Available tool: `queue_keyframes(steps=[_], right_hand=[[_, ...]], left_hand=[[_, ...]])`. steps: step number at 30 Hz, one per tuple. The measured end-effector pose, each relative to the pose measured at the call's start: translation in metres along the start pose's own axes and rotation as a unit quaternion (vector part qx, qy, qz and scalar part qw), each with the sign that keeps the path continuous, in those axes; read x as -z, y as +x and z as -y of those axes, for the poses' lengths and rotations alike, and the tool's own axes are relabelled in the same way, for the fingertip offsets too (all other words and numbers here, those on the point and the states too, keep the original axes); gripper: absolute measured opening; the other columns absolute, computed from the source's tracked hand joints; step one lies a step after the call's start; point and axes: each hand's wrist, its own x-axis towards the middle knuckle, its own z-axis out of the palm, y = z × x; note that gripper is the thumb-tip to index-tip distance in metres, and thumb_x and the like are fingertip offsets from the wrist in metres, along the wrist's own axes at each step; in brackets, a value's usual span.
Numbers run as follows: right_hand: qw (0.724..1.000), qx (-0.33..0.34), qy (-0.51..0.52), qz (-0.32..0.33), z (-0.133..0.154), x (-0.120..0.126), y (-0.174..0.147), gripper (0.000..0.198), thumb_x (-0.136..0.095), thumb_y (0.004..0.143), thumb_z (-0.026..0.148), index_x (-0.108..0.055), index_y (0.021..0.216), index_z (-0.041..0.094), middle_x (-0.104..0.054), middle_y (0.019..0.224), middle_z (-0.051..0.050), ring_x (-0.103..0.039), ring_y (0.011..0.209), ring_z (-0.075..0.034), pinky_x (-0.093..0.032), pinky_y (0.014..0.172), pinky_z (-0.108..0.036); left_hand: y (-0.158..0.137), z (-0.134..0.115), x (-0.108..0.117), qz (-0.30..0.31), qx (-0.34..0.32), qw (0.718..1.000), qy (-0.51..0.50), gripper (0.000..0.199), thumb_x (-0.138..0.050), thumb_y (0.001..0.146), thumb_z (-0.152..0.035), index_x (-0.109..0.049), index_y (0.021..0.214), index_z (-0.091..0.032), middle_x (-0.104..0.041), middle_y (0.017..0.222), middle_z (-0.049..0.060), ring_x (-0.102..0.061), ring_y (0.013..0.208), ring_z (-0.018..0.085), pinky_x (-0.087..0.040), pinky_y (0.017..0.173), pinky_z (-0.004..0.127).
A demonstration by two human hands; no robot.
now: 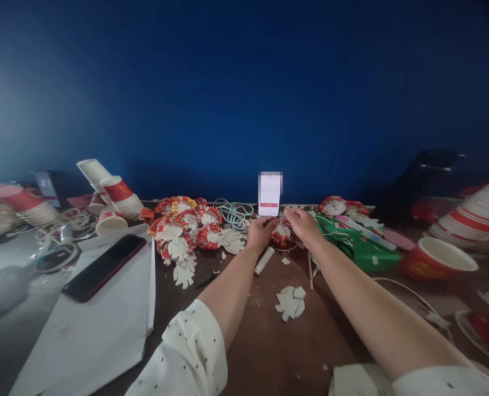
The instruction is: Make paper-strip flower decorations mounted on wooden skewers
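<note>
My left hand reaches to the lower edge of an upright phone with a lit screen, partly pixelated, near the blue wall. Its fingers are bent together; whether they grip the phone or something small is unclear. To the right of the phone, my right hand has its fingers curled in, and what they hold, if anything, is hidden. Between and just below both hands lies a red-and-white paper decoration. A white glue-stick-like tube rests under my left wrist. Nearer to me are white paper cutouts.
Red-trimmed decorations pile up left of my hands, beside a coiled pale cord. Farther left, a dark phone lies on white board. Paper cups lean behind it. On the right are a green sheet and a red cup.
</note>
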Motion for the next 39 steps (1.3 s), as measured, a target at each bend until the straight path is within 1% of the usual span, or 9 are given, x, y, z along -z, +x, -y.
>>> queue_keyframes(steps=[4,10,12,16,21,29,32,36,39], right_hand=[[1.0,-0.003,0.026,0.017,-0.006,-0.004,-0.018,0.035,-0.058,0.087,0.048,-0.077,0.094,0.02,-0.078,0.098,-0.008,-0.071,0.097,-0.025,-0.052,0.088,-0.035],[0.996,0.04,0.075,0.006,-0.014,-0.01,-0.024,0.027,-0.063,0.085,0.043,-0.078,0.096,0.022,-0.079,0.101,-0.006,-0.07,0.101,-0.024,-0.05,0.095,-0.037],[0.995,0.042,0.094,0.006,-0.017,-0.011,-0.024,0.026,-0.065,0.083,0.041,-0.078,0.096,0.022,-0.079,0.1,-0.005,-0.071,0.099,-0.024,-0.051,0.095,-0.038],[0.992,0.03,0.12,-0.002,-0.024,-0.014,-0.024,0.024,-0.069,0.08,0.039,-0.079,0.094,0.022,-0.079,0.096,-0.005,-0.072,0.095,-0.024,-0.053,0.092,-0.039],[0.987,0.011,0.157,-0.007,-0.029,-0.017,-0.023,0.023,-0.071,0.076,0.035,-0.079,0.093,0.022,-0.079,0.095,-0.004,-0.072,0.096,-0.024,-0.053,0.093,-0.039],[0.968,-0.045,0.248,-0.006,-0.02,-0.016,-0.028,0.02,-0.073,0.072,0.026,-0.079,0.09,0.023,-0.079,0.089,-0.002,-0.073,0.09,-0.022,-0.056,0.09,-0.037],[0.961,-0.058,0.269,0.002,-0.019,-0.016,-0.028,0.019,-0.074,0.07,0.024,-0.079,0.088,0.023,-0.079,0.087,-0.001,-0.073,0.088,-0.022,-0.056,0.089,-0.038],[0.963,-0.052,0.263,0.011,-0.019,-0.015,-0.029,0.02,-0.075,0.07,0.024,-0.079,0.089,0.022,-0.079,0.09,-0.002,-0.073,0.091,-0.022,-0.055,0.092,-0.038],[0.969,-0.042,0.244,0.012,-0.02,-0.015,-0.029,0.02,-0.075,0.07,0.024,-0.079,0.09,0.021,-0.079,0.09,-0.003,-0.073,0.092,-0.022,-0.055,0.092,-0.037]], left_hand=[[-0.003,-0.01,0.003,-0.018,-0.008,1.0,0.003,0.015,-0.069,0.084,-0.02,-0.079,0.093,-0.018,-0.078,0.089,0.004,-0.07,0.087,0.017,-0.052,0.088,0.029],[-0.008,-0.018,0.006,0.01,-0.041,0.999,0.023,0.016,-0.066,0.086,-0.016,-0.079,0.094,-0.017,-0.079,0.096,0.006,-0.071,0.093,0.018,-0.052,0.091,0.03],[-0.009,-0.021,0.006,0.019,-0.048,0.998,0.036,0.018,-0.065,0.086,-0.014,-0.08,0.095,-0.017,-0.079,0.098,0.006,-0.071,0.095,0.018,-0.052,0.093,0.031],[-0.01,-0.023,0.006,0.031,-0.05,0.997,0.057,0.021,-0.063,0.086,-0.011,-0.08,0.095,-0.019,-0.079,0.098,0.004,-0.071,0.098,0.018,-0.051,0.095,0.031],[-0.009,-0.02,0.005,0.04,-0.066,0.995,0.063,0.021,-0.063,0.087,-0.012,-0.08,0.097,-0.018,-0.079,0.102,0.007,-0.07,0.101,0.019,-0.05,0.097,0.031],[-0.006,-0.013,0.006,0.047,-0.084,0.993,0.07,0.022,-0.063,0.088,-0.014,-0.081,0.099,-0.021,-0.079,0.103,0.004,-0.07,0.102,0.019,-0.05,0.098,0.033],[-0.004,-0.008,0.005,0.043,-0.08,0.994,0.066,0.021,-0.065,0.087,-0.015,-0.081,0.1,-0.022,-0.079,0.103,0.003,-0.071,0.1,0.019,-0.052,0.096,0.033],[-0.001,-0.005,0.006,0.039,-0.082,0.992,0.088,0.019,-0.068,0.086,-0.016,-0.081,0.098,-0.021,-0.079,0.098,0.004,-0.071,0.097,0.019,-0.052,0.092,0.031],[-0.002,-0.008,0.007,0.037,-0.081,0.99,0.108,0.018,-0.068,0.086,-0.016,-0.081,0.098,-0.021,-0.079,0.099,0.004,-0.071,0.098,0.019,-0.052,0.091,0.03]])
